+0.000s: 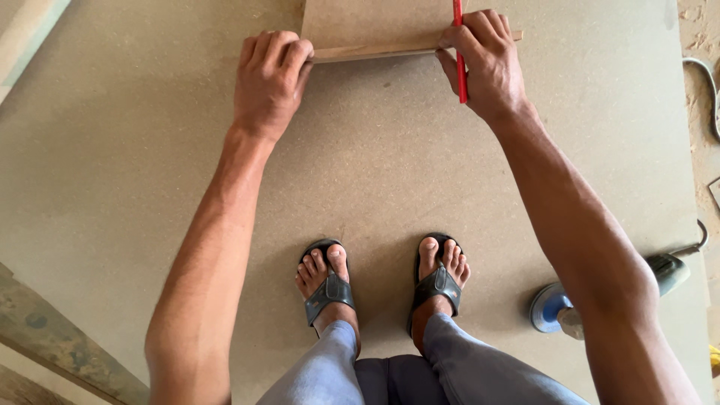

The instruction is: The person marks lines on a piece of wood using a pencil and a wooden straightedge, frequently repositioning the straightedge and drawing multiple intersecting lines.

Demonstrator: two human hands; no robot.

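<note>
A small brown fibreboard piece (375, 22) lies on a large brown board sheet (390, 165) on the floor. My left hand (270, 79) grips the piece's near left corner, fingers curled over its edge. My right hand (484, 64) presses on the near right corner while pinching a red pencil (459, 52) that stands across that edge. My feet in dark sandals (326, 281) stand on the large sheet below the hands.
A power tool with a blue round base (551, 307) and green body rests on the sheet at the right. A grey cable (709, 82) runs over the sawdust-strewn floor at the far right. A worn wooden plank (52, 337) lies at the lower left.
</note>
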